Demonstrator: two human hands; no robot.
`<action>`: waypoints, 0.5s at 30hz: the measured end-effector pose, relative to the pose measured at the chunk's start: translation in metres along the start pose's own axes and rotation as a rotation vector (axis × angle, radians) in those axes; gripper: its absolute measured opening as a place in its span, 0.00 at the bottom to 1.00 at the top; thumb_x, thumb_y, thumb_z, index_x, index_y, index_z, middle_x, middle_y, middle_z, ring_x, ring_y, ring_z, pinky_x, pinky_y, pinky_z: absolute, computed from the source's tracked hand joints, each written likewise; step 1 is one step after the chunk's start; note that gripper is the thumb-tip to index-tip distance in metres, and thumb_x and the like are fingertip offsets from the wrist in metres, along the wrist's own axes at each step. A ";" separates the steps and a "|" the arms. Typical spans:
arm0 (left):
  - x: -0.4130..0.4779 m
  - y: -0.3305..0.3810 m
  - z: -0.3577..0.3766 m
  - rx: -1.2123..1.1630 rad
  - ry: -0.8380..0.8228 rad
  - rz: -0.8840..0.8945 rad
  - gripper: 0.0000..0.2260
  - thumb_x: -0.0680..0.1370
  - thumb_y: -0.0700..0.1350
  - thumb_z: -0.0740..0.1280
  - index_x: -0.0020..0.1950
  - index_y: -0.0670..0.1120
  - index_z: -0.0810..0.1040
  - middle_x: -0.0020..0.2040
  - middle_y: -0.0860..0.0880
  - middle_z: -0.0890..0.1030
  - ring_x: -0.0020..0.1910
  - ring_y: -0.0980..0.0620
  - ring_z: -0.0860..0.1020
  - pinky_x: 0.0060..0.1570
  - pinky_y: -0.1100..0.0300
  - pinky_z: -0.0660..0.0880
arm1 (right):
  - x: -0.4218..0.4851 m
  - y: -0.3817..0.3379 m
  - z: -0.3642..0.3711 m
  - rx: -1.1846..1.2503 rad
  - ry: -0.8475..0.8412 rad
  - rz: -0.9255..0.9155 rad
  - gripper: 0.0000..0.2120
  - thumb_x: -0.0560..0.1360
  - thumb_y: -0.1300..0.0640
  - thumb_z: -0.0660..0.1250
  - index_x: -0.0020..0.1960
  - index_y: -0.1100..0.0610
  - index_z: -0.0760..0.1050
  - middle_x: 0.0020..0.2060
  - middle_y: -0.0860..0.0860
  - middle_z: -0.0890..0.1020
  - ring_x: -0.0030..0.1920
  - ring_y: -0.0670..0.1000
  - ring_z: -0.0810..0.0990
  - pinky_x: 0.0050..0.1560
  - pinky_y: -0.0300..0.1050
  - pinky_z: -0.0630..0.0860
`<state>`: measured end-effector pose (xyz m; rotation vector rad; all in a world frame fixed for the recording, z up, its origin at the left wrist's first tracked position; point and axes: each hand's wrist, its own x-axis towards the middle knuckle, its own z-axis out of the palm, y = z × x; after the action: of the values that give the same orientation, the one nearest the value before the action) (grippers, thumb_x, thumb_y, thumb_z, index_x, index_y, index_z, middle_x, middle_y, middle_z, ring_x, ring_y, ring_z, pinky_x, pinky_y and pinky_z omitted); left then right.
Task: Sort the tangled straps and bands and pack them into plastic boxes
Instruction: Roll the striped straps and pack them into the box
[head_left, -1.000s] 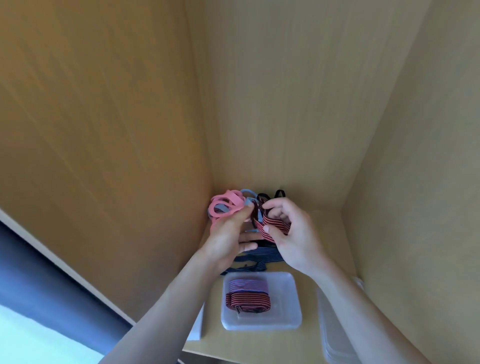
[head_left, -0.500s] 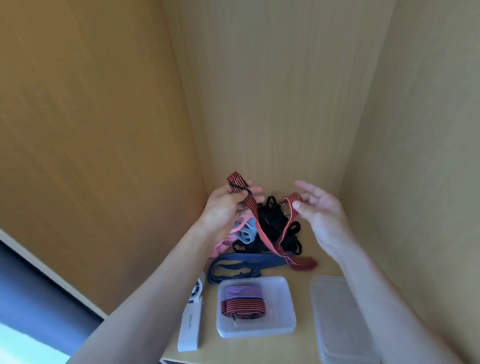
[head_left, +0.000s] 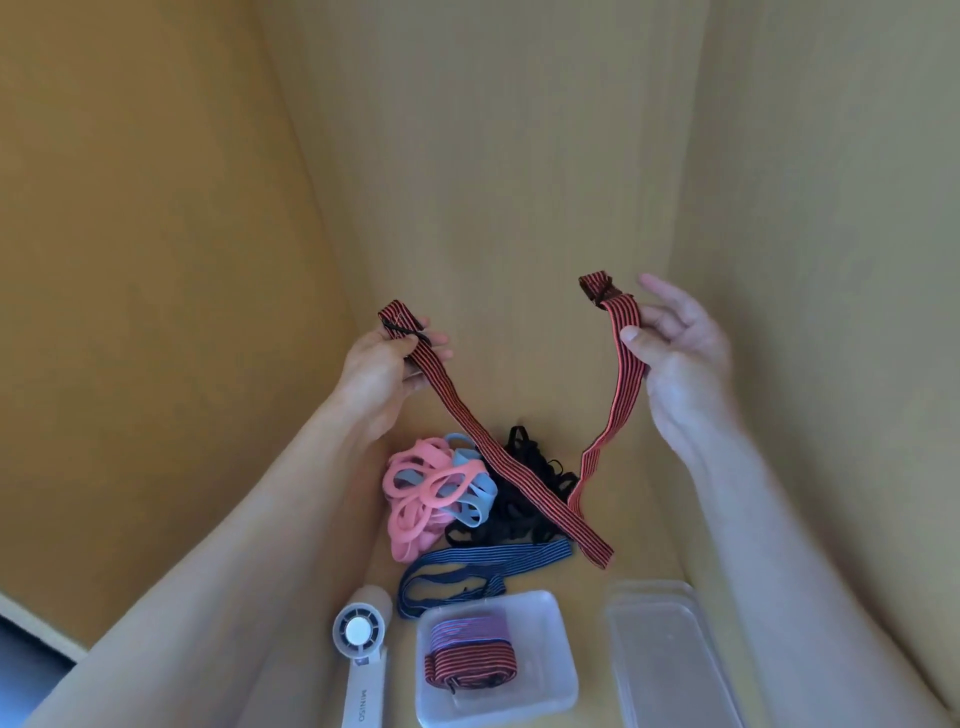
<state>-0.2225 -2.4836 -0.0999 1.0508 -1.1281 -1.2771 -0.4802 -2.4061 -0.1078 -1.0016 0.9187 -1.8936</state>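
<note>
left hand (head_left: 387, 364) grips one end of red strap (head_left: 519, 478), right hand (head_left: 675, 348) pinches other end. strap sags in v, low bend just behind box (head_left: 550, 649). rolled straps (head_left: 470, 654) inside box. navy strap (head_left: 467, 569), pink bands (head_left: 415, 493), black tangle (head_left: 524, 499) behind box. fan (head_left: 361, 665) left of box.

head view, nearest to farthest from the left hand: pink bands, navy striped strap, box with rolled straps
1. pink bands, just below the left hand
2. navy striped strap, lower, above the box
3. box with rolled straps, near the bottom edge
</note>
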 end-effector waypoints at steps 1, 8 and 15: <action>0.002 0.004 -0.001 -0.003 0.007 0.014 0.12 0.85 0.35 0.53 0.56 0.45 0.75 0.43 0.49 0.87 0.44 0.51 0.86 0.41 0.58 0.79 | 0.004 -0.006 0.001 0.018 0.005 -0.023 0.26 0.76 0.78 0.63 0.69 0.58 0.73 0.40 0.49 0.84 0.44 0.48 0.81 0.54 0.44 0.76; 0.004 0.011 -0.003 -0.029 -0.010 0.048 0.09 0.85 0.35 0.55 0.53 0.46 0.73 0.46 0.49 0.87 0.45 0.52 0.86 0.40 0.60 0.79 | 0.018 -0.030 0.015 0.037 0.014 -0.063 0.28 0.74 0.78 0.64 0.72 0.64 0.69 0.40 0.50 0.83 0.44 0.48 0.81 0.57 0.43 0.75; 0.000 0.017 -0.006 -0.041 -0.074 0.078 0.06 0.83 0.35 0.61 0.55 0.44 0.75 0.47 0.46 0.83 0.47 0.49 0.84 0.49 0.55 0.80 | 0.017 -0.025 0.022 -0.048 -0.090 0.091 0.26 0.74 0.78 0.65 0.71 0.66 0.71 0.40 0.53 0.81 0.43 0.49 0.81 0.62 0.49 0.74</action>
<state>-0.2140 -2.4830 -0.0839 0.9270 -1.1827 -1.2809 -0.4748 -2.4150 -0.0723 -1.0469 0.9449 -1.7450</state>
